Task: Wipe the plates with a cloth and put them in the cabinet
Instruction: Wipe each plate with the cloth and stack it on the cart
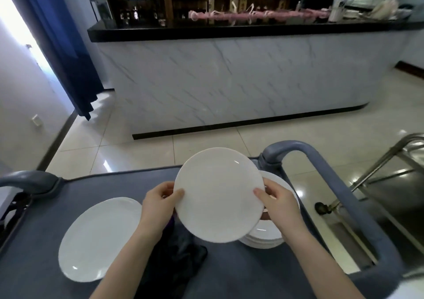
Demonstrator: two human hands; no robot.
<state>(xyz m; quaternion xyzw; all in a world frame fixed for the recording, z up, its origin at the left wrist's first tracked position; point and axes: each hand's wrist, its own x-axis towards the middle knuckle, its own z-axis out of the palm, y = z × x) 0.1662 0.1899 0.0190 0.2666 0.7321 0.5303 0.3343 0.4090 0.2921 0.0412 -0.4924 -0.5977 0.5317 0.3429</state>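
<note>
I hold a round white plate [218,195] tilted up above the grey cart top [252,273]. My left hand [158,209] grips its left rim with the thumb on the face. My right hand [280,207] grips the right rim the same way. Under the held plate, to the right, sits a stack of white plates [263,238]. A single white plate [98,239] lies flat on the cart at the left. A dark cloth [179,255] lies crumpled on the cart below the held plate, between my forearms.
The cart has grey handle rails at the left [29,180] and right [321,161]. A metal rack [390,161] stands to the right on the tiled floor. A marble-faced bar counter [229,78] with a black top stands ahead, bottle shelves behind it.
</note>
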